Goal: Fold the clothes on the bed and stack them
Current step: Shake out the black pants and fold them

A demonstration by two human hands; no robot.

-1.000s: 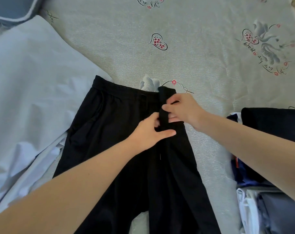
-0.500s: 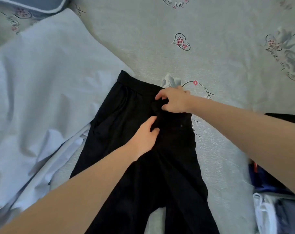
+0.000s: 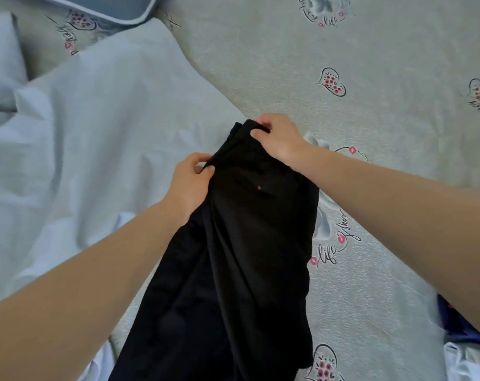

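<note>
grey printed bedsheet (image 3: 384, 160) under black trousers (image 3: 233, 270), doubled lengthwise; left hand (image 3: 190, 185) and right hand (image 3: 277, 137) fingers pinch its waistband.

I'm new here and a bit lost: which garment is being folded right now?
Look at the grey bed sheet printed with hearts. In its middle lie the black trousers, gripped at the waistband by both hands. They are the only black garment, beside a pale blue cloth.

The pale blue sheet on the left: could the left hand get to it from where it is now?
Probably yes. The left hand is beside the pale blue sheet, with nothing between them. But it is gripping the edge of the black trousers, so it would have to let go first.
</note>
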